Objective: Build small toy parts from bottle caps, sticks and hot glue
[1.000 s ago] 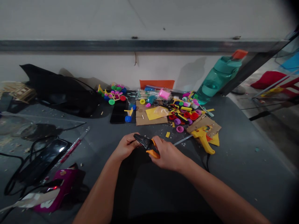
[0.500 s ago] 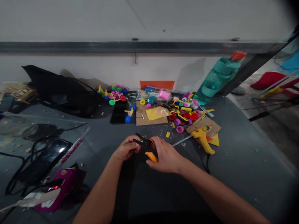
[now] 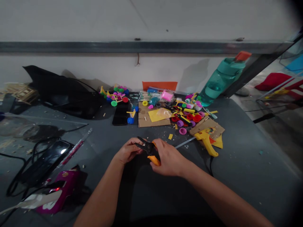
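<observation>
My right hand (image 3: 168, 157) is wrapped round the orange handles of a pair of black-jawed pliers (image 3: 148, 147), which look like wire cutters. The jaws stand apart and point left toward my left hand (image 3: 129, 150). The fingers of my left hand are pinched together just behind the jaws. A small pale bit shows at those fingertips, too little to name. Just beyond my hands on the dark table lie a small yellow scrap (image 3: 170, 136) and a purple bottle cap (image 3: 182, 131).
A yellow glue gun (image 3: 206, 142) lies on cardboard to the right. Behind are a cardboard sheet (image 3: 153, 123), coloured caps, a phone (image 3: 121, 115) and small wheeled models (image 3: 115, 94). A teal bottle (image 3: 220, 80) leans at back right. A purple power strip (image 3: 63, 189) and cables sit left.
Both hands and the pliers hold nearly the same place. The whole view has shifted very slightly, and the jaws remain apart.
</observation>
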A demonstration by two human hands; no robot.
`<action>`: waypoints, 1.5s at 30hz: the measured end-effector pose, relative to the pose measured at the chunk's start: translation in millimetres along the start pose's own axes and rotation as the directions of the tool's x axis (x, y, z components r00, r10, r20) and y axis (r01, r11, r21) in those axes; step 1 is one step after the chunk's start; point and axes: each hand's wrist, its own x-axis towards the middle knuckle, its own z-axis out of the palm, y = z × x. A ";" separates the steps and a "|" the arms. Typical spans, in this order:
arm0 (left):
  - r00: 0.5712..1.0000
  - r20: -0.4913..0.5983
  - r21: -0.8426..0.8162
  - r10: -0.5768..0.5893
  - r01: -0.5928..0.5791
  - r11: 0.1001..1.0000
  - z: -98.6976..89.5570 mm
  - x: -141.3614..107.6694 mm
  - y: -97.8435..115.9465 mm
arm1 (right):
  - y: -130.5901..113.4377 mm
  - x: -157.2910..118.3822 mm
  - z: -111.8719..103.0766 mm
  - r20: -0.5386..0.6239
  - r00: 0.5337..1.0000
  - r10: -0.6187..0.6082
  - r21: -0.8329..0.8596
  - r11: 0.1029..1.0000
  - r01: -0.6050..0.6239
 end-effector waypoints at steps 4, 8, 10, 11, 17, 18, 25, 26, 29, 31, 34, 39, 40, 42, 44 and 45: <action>0.999 -0.015 -0.048 0.049 -0.049 0.998 0.1 0.0 -1.2 | 0.8 -0.5 -1.8 0.037 0.999 0.030 0.001 1.000 -0.030; 0.999 0.029 -0.050 0.026 -0.025 0.998 -1.2 0.9 -1.5 | 3.0 -0.7 -2.2 0.044 0.998 0.033 -0.005 0.999 -0.033; 0.999 0.010 -0.074 0.039 -0.038 0.997 -1.3 0.9 -2.2 | 2.8 -0.7 -2.4 0.040 0.999 0.028 -0.005 1.000 -0.028; 0.999 -0.005 -0.089 0.052 -0.053 0.995 -1.2 0.7 -2.7 | 2.3 -0.7 -2.5 0.035 0.999 0.022 -0.005 1.000 -0.022; 0.998 -0.033 -0.073 0.053 -0.055 0.996 -0.1 -1.1 -2.4 | 0.0 0.2 -0.7 0.002 1.000 -0.012 -0.032 0.999 0.012; 0.998 -0.026 -0.063 0.055 -0.057 0.996 -0.3 -1.2 -1.7 | 0.2 0.4 -0.3 0.007 1.000 -0.018 -0.036 0.999 0.018; 0.999 0.012 -0.034 0.048 -0.048 0.998 -2.2 -1.7 0.0 | 0.5 0.3 -1.8 0.047 0.998 -0.032 -0.023 0.999 0.033; 0.999 0.000 -0.042 0.052 -0.052 0.998 -1.8 -1.8 0.1 | 0.3 -0.1 -2.8 0.053 0.998 -0.025 -0.019 0.999 0.026; 0.998 -0.008 -0.036 0.064 -0.064 0.997 -0.2 -1.8 0.9 | 0.1 -1.2 -5.1 0.075 0.997 0.001 -0.023 1.000 0.001; 0.999 -0.003 -0.002 0.054 -0.054 0.999 0.5 -1.3 1.4 | 1.0 -1.4 -5.0 0.077 0.997 0.017 -0.023 1.000 -0.016; 0.998 -0.050 0.037 0.037 -0.036 0.999 1.1 -0.1 2.0 | 4.1 0.1 -2.3 0.061 0.997 0.038 0.044 0.998 -0.040; 0.997 0.013 0.099 0.073 -0.074 0.992 5.8 2.0 5.4 | 8.0 4.0 -2.2 0.000 0.986 0.170 0.262 0.951 -0.164; 0.997 0.027 0.098 0.078 -0.080 0.992 6.8 2.3 6.1 | 7.8 4.2 -3.2 0.003 0.983 0.182 0.291 0.941 -0.175; 0.996 0.032 0.078 0.081 -0.083 0.994 7.5 2.6 6.5 | 6.3 3.9 -4.1 0.020 0.983 0.180 0.306 0.935 -0.178; 0.997 0.008 0.044 0.080 -0.080 0.996 6.4 2.8 5.3 | 4.2 3.3 -2.5 0.026 0.985 0.172 0.266 0.948 -0.173; 0.997 -0.016 0.024 0.080 -0.080 0.997 5.3 2.9 4.3 | 3.3 3.0 -0.8 0.023 0.986 0.167 0.235 0.957 -0.167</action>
